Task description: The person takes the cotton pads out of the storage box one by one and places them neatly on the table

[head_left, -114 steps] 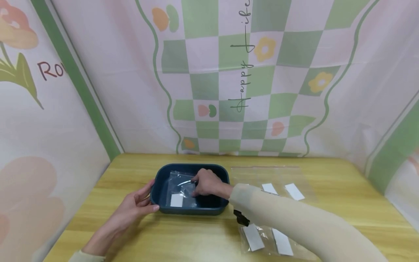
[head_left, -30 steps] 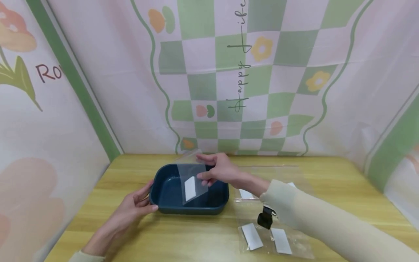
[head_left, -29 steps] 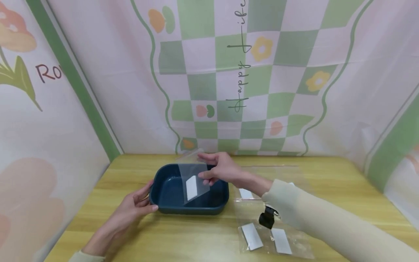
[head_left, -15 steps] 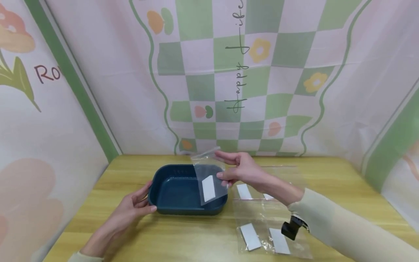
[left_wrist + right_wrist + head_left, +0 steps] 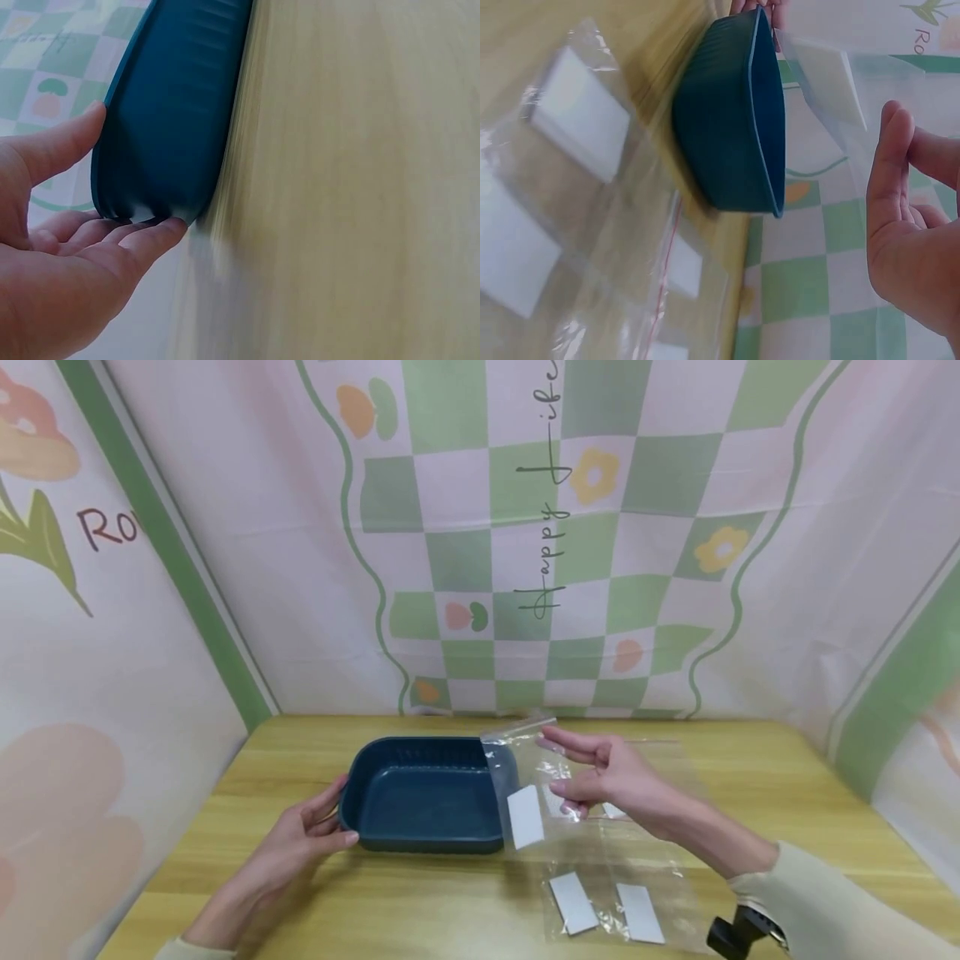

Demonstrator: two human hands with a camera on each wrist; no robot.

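My left hand (image 5: 300, 835) holds the left end of a dark blue plastic basin (image 5: 420, 802); in the left wrist view, the thumb is at the rim and the fingers lie along the end wall. The basin's inside is bare. Thumb and fingertips of my right hand (image 5: 611, 772) pinch a small clear zip bag (image 5: 523, 760) by its side. The bag hangs upright over the basin's right end, with a white rectangular piece (image 5: 527, 818) low in it. In the right wrist view, this bag (image 5: 817, 82) is raised beyond the basin (image 5: 724, 112).
To the right of the basin, larger clear zip bags (image 5: 611, 852) lie flat on the wooden table (image 5: 315, 910). White rectangular pieces (image 5: 573, 902) show through them. A printed cloth (image 5: 465, 552) hangs behind the table. A black device (image 5: 738, 935) is on my right wrist.
My right hand has lifted the small zip bag out of the basin and carried it right, towards the flat bags. The left hand has kept its place at the basin.
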